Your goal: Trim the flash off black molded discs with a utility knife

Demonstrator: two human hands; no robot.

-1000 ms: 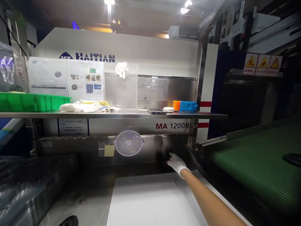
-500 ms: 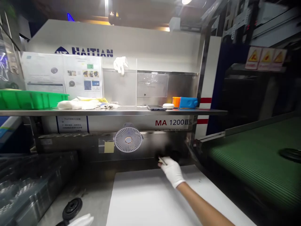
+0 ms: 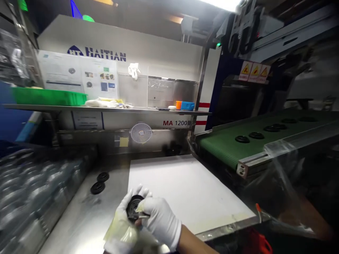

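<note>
**DISC HELD AT BENCH FRONT, TOOL APPLIED**

Head view, hands: both hands wear white gloves and meet at the near edge of the bench (image 3: 79,218). The left hand (image 3: 122,220) cups a black disc (image 3: 133,207) from the left and below, fingers curled close round its rim. The right hand (image 3: 161,222) closes in from the right, fingers narrowed to a pinch on a thin pale tool (image 3: 143,215); its tip lies on the disc face; the kind of tool is too small to tell.

Head view, location: the disc is held just above the bench, at the near left corner of the white board (image 3: 185,183).

Head view, surroundings: two loose discs (image 3: 97,187) lie on bare steel left of the board, near each other and well apart from the hands; the green belt (image 3: 225,148) at right carries a row of belt discs (image 3: 242,139); a shelf (image 3: 106,109) runs across the back, with a small fan (image 3: 141,133) below it and a green tray (image 3: 47,97) on it.

Status (judgement): work on the held disc appears under way, not complete, since tool and disc are in contact; whether the loose discs are finished or waiting cannot be told; the belt discs appear unhandled; most of the work therefore appears to remain.
</note>
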